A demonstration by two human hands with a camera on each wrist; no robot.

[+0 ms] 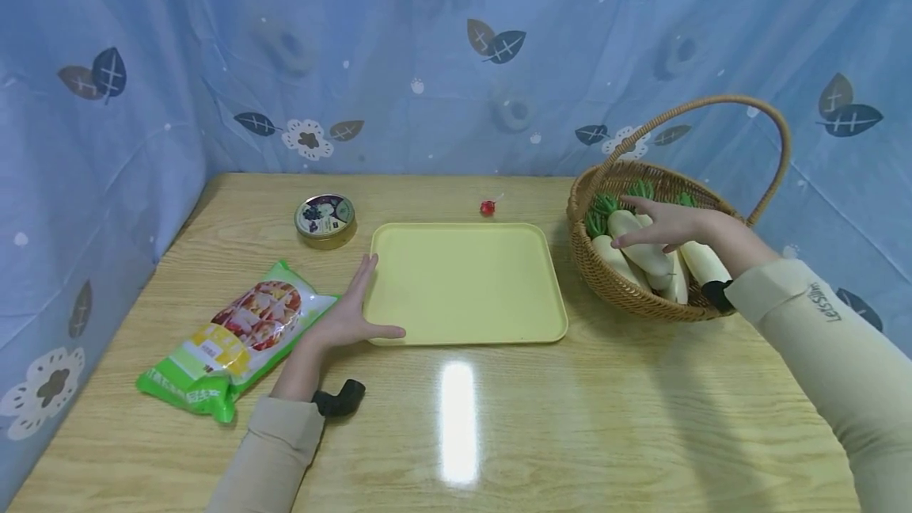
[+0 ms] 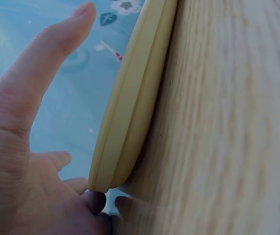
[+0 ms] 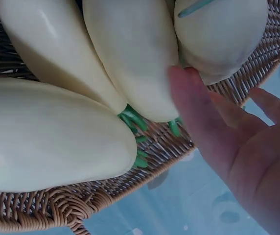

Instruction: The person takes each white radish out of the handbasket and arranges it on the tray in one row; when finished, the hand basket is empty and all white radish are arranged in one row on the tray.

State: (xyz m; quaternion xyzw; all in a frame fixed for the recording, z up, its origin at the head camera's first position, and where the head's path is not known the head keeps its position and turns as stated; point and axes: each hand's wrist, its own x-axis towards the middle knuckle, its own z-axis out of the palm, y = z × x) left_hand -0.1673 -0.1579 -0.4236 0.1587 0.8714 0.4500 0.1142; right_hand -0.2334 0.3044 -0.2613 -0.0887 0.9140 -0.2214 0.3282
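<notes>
In the head view my left hand [image 1: 347,318] is spread at the left edge of the yellow tray [image 1: 466,283]; the left wrist view has the hand [image 2: 37,147] beside the tray's side wall [image 2: 125,112], some fingertips near its corner. My right hand [image 1: 666,225] reaches over the wicker basket [image 1: 613,291], fingers extended above white radishes with green tops [image 1: 644,252]. Seen from the right wrist, the hand [image 3: 247,147] has a fingertip close to a radish [image 3: 135,54]; whether they touch I cannot tell.
A green and white food bag [image 1: 238,331] lies left of my left hand. Behind it stands a round tin [image 1: 325,220]. A small red item [image 1: 488,208] is behind the tray. The basket's tall handle [image 1: 741,99] arches above the right side. A blue patterned curtain [image 1: 427,62] hangs around the table.
</notes>
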